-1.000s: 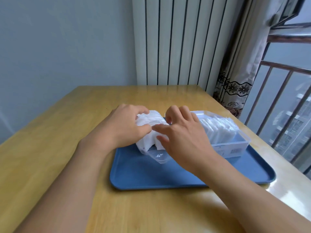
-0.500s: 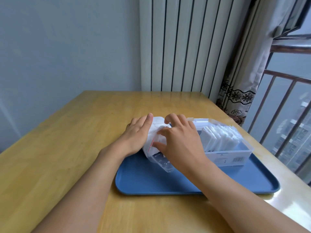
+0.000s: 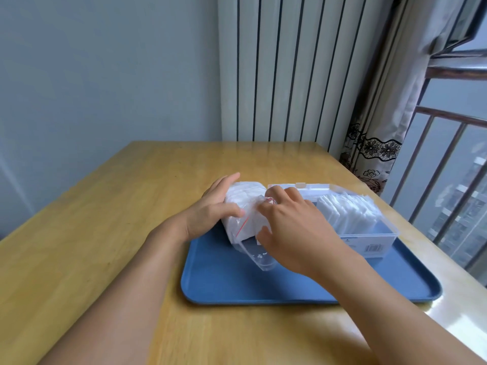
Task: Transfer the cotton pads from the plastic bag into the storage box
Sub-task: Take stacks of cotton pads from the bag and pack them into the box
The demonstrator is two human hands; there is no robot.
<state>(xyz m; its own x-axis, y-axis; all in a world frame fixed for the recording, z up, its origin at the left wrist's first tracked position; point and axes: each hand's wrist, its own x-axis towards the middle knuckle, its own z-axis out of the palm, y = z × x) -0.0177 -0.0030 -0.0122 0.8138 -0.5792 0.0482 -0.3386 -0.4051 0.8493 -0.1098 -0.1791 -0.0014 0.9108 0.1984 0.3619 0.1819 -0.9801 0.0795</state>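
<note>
Bag of cotton pads sits on the blue tray beside the box; left hand rests flat against it, right hand pinches its top.

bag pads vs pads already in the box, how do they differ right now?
The cotton pads in the plastic bag sit as a wrapped bundle at the tray's left; the cotton pads in the storage box stand unwrapped in a leaning row at its right. The left hand and right hand are on the bagged pads; nothing touches the boxed ones. Both sets are white.
</note>
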